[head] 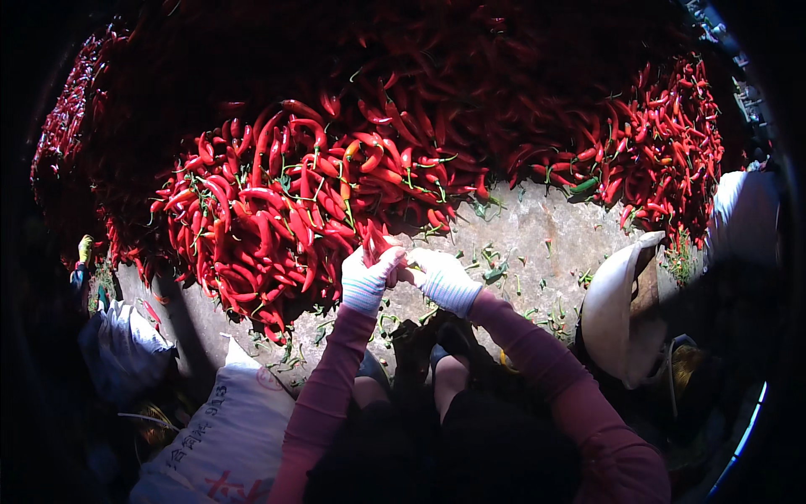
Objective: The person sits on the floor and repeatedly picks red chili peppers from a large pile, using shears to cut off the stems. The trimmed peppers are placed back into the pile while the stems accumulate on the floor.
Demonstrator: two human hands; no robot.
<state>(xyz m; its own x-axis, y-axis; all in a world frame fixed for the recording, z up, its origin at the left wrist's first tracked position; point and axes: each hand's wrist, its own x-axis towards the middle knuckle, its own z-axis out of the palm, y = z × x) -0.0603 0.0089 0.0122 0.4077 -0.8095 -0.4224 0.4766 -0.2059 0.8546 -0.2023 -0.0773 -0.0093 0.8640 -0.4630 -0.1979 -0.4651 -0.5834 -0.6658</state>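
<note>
Several red chili peppers (375, 244) stick up out of my left hand (365, 277), which wears a white glove with pale blue stripes and is closed around them. From the right, my right hand (444, 277), in a matching glove, meets it. Its bare fingertips are drawn together against the lower ends of those peppers; what is pinched between them is too small to make out. Just beyond both hands lies a large heap of red chili peppers (271, 214), a few of them orange. Plucked green stems and leaf bits (494, 268) are scattered on the concrete floor (535, 220).
A white woven sack (233, 409) bearing writing lies at lower left, with another white sack (129, 343) behind it. At right stands a pale open container (607, 309). More peppers (661, 145) are piled far right. A co-worker's gloved hand (85, 249) shows at far left.
</note>
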